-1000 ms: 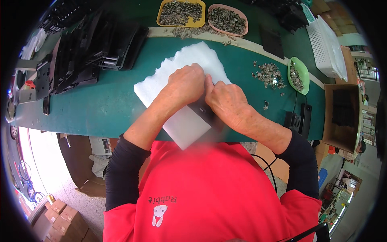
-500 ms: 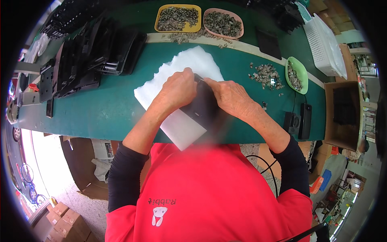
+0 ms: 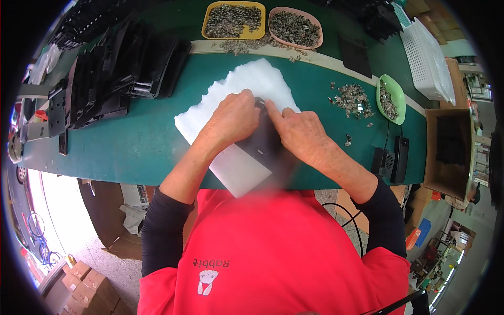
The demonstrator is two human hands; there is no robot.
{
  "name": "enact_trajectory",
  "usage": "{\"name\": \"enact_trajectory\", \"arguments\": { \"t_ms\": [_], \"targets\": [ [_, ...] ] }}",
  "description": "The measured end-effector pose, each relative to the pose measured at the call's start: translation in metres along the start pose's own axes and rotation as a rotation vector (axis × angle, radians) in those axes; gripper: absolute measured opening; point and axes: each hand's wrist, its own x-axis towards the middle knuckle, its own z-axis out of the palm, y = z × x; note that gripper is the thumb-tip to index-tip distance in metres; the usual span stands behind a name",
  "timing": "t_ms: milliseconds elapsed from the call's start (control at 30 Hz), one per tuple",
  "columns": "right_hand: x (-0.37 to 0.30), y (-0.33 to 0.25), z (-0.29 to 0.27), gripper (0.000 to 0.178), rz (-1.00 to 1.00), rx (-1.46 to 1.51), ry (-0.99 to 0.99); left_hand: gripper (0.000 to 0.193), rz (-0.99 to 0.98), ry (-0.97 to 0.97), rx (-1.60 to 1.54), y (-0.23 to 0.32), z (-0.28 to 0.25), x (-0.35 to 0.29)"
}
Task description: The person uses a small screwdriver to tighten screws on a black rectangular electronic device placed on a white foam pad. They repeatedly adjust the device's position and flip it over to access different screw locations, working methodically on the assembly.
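Observation:
A black plastic part (image 3: 262, 135) lies slantwise over a white foam sheet (image 3: 252, 79) in front of me. My left hand (image 3: 234, 116) is closed at the part's left edge, its fingertips mostly hidden. My right hand (image 3: 300, 131) is on the right side of the part, with its index finger stretched along the far end and the other fingers curled. Whatever sits under that fingertip is too small to make out. The near end of the part is blurred close to my chest.
Small metal clips fill a yellow tray (image 3: 209, 26), a pink tray (image 3: 273, 20) and a green bowl (image 3: 400, 102). Loose clips (image 3: 353, 100) lie beside the bowl. Black plastic housings (image 3: 115, 68) are stacked at left. A white basket (image 3: 428, 63) stands at far right.
My right index finger has straightened along the part's far end, and the right hand's other fingers have curled more. The left hand keeps its hold. The view has shifted slightly.

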Motion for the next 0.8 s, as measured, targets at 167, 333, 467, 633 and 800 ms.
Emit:
{"name": "enact_trajectory", "arguments": {
  "t_ms": [167,333,467,633,800],
  "targets": [
    [0.007,-0.007,-0.004,0.058,-0.043,-0.215,-0.124,0.026,-0.005,-0.014,0.05,0.006,-0.003,0.0],
    [0.005,0.003,0.002,0.059,-0.046,-0.102,-0.08,0.026,0.01,0.015,0.01,0.002,-0.001,0.001],
    [-0.001,0.002,0.006,0.054,0.05,0.034,-0.095,0.026,-0.011,0.005,-0.023,0.001,0.0,0.001],
    [0.0,0.001,0.0,0.05,0.093,0.133,-0.145,0.026,-0.027,0.008,-0.026,0.0,0.001,0.0],
    [-0.002,0.002,0.002,0.051,0.099,0.134,-0.144,0.026,-0.026,0.0,-0.042,0.0,0.001,0.0]
  ]
}}
